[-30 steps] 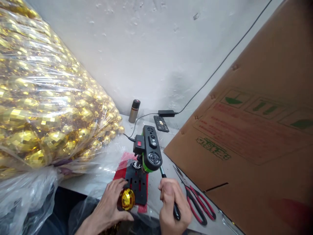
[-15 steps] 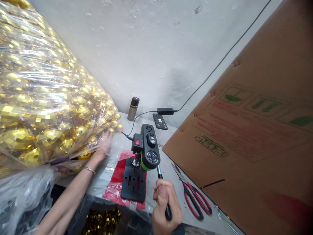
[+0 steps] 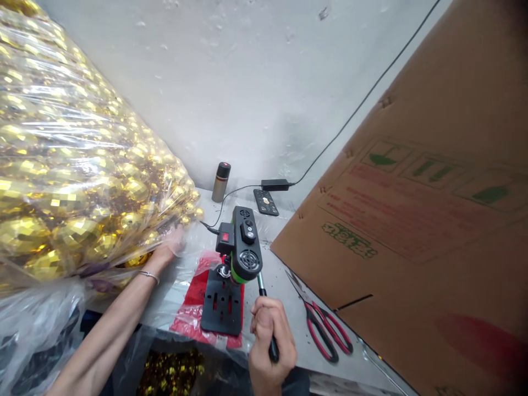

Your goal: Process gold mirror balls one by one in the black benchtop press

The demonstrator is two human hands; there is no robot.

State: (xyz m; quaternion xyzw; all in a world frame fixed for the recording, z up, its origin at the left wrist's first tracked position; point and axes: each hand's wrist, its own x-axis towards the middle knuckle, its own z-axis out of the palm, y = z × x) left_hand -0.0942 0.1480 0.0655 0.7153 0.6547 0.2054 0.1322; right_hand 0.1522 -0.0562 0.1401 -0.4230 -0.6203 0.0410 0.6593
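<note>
My right hand [image 3: 272,338] is wrapped round the black grip of a lever [image 3: 262,286] on a small bench drill press [image 3: 247,242]. The drill press has a black and green head with a red switch, above a slotted black base plate [image 3: 223,308]. My left hand [image 3: 174,242] reaches in at the lower edge of a big clear plastic bag [image 3: 91,148] full of shiny gold faceted balls. Plastic film and blur hide its fingers, so what it holds cannot be made out. Red plastic sheeting [image 3: 192,305] lies beneath the base plate.
Red-handled scissors [image 3: 325,327] lie right of the lever, beside a large cardboard box [image 3: 412,220]. Toward the wall are a cylindrical bottle [image 3: 221,181], a phone [image 3: 266,202] and a black power adapter [image 3: 275,185] with its cable. More gold pieces [image 3: 171,374] show below the table edge.
The whole view has shifted slightly, so things appear a little further left. My right hand still grips the lever, and my left hand stays at the bag's edge.
</note>
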